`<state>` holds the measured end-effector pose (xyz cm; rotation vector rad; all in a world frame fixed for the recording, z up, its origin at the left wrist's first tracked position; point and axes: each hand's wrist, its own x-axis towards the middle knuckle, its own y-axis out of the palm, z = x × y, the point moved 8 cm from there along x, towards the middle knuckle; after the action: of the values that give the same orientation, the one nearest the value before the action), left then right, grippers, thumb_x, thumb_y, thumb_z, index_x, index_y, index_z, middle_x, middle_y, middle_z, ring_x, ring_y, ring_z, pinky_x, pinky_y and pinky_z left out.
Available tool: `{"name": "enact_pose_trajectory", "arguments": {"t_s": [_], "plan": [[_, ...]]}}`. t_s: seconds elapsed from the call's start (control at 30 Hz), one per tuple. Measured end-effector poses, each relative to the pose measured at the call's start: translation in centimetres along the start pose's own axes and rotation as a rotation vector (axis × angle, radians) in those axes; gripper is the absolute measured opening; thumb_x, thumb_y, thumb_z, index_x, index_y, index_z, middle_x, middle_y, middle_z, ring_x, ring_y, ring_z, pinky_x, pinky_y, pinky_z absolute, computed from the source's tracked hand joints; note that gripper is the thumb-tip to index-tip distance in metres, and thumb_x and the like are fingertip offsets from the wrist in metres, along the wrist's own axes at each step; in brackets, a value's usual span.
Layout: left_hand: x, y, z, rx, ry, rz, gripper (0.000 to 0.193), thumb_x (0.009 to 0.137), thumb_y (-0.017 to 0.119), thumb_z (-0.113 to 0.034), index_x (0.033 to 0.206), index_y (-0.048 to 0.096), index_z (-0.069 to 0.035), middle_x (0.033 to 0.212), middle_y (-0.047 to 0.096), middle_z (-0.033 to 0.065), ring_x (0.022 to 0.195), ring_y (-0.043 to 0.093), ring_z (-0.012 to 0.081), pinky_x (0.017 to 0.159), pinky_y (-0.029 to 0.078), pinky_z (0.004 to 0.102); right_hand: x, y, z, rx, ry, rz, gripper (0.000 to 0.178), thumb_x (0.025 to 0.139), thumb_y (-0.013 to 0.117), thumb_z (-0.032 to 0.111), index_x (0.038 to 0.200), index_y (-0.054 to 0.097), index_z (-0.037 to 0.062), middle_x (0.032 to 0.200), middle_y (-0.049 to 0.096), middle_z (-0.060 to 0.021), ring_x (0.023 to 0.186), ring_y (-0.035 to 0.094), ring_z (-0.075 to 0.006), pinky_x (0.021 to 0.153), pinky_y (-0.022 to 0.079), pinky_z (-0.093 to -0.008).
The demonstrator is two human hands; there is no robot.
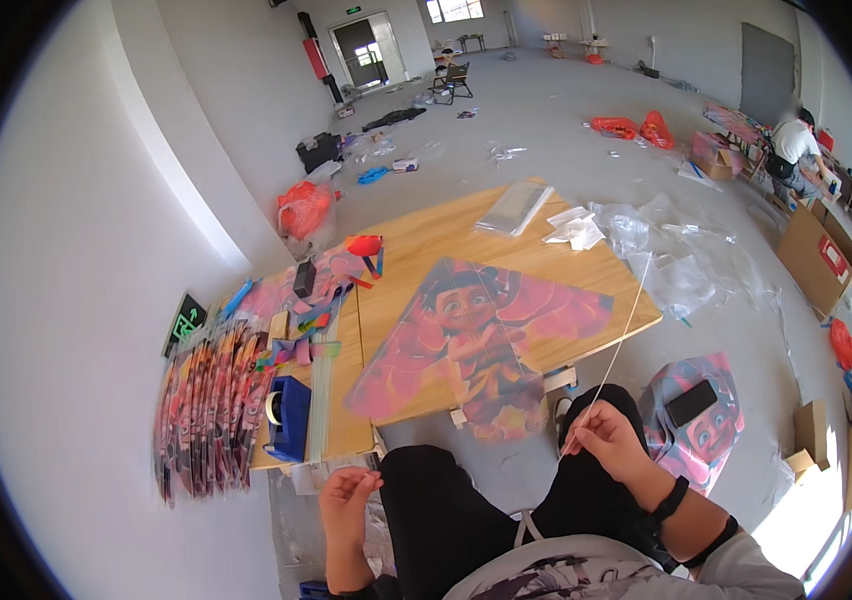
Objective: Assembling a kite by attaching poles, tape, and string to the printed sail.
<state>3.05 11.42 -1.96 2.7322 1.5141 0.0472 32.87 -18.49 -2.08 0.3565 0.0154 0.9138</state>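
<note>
My right hand (608, 437) is closed round a thin pale rod (628, 325), which slants up past the table's right corner. Over my left knee, my left hand (349, 492) has its fingertips pinched together; anything between them is too small to make out. In front of me a pink and red kite sheet (481, 325) with a cartoon figure lies flat on the wooden table (406, 240), its lower end hanging over the near edge. A blue tape dispenser (289, 425) stands at the table's left, beside a bundle of thin pale rods (321, 400).
Several folded printed kites (211, 415) hang off the table's left side. Plastic sleeves (514, 208) lie at its far edge. On my right a phone (692, 402) rests on another printed sheet (716, 440). Cardboard boxes (819, 255) and a person (796, 145) are farther right.
</note>
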Motion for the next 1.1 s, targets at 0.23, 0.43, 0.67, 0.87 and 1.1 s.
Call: {"name": "enact_pose_trajectory", "arguments": {"t_s": [0.23, 0.43, 0.67, 0.87, 1.1], "plan": [[-4.6, 12.5, -9.5, -0.551, -0.004, 0.414, 0.01, 0.095, 0.061, 0.003, 0.105, 0.061, 0.002, 0.099, 0.071, 0.0168, 0.092, 0.071, 0.0222, 0.086, 0.059, 0.0358, 1.5, 9.8, 13.4, 0.188, -0.399, 0.23, 0.013, 0.099, 0.054, -0.003, 0.108, 0.049, 0.005, 0.1, 0.064, -0.014, 0.096, 0.071, -0.0286, 0.078, 0.057, -0.0356], [-6.5, 15.0, -12.4, -0.358, 0.08, 0.439, 0.007, 0.096, 0.062, -0.001, 0.103, 0.062, 0.002, 0.098, 0.071, 0.0157, 0.09, 0.071, 0.0231, 0.084, 0.059, 0.0368, 0.5, 12.9, 14.7, 0.117, -0.479, 0.235, 0.02, 0.096, 0.053, -0.01, 0.11, 0.049, 0.0026, 0.106, 0.062, -0.0156, 0.103, 0.07, -0.03, 0.085, 0.059, -0.0362], [-7.2, 14.8, -12.4, -0.254, 0.068, 0.402, 0.009, 0.094, 0.066, 0.001, 0.102, 0.064, 0.005, 0.092, 0.072, 0.0154, 0.086, 0.071, 0.021, 0.082, 0.058, 0.0335, -0.1, 13.0, 14.1, 0.073, -0.465, 0.243, 0.023, 0.095, 0.055, -0.012, 0.113, 0.051, 0.0023, 0.105, 0.062, -0.0142, 0.102, 0.07, -0.0287, 0.083, 0.058, -0.0344], [-7.3, 14.7, -11.9, -0.172, 0.032, 0.407, 0.01, 0.092, 0.068, 0.003, 0.102, 0.066, 0.005, 0.091, 0.072, 0.0142, 0.085, 0.071, 0.0187, 0.079, 0.058, 0.03, -0.1, 13.6, 14.0, 0.066, -0.453, 0.248, 0.023, 0.094, 0.056, -0.012, 0.112, 0.053, 0.0023, 0.105, 0.063, -0.0142, 0.1, 0.071, -0.0271, 0.081, 0.058, -0.0329], [-7.5, 14.9, -11.8, -0.152, 0.028, 0.433, 0.011, 0.095, 0.067, 0.0, 0.105, 0.066, 0.006, 0.091, 0.072, 0.0107, 0.087, 0.07, 0.0135, 0.077, 0.053, 0.0231, -0.1, 13.6, 13.7, 0.058, -0.44, 0.241, 0.025, 0.092, 0.056, -0.014, 0.112, 0.054, 0.0013, 0.105, 0.063, -0.0144, 0.099, 0.071, -0.0268, 0.083, 0.058, -0.035]]}}
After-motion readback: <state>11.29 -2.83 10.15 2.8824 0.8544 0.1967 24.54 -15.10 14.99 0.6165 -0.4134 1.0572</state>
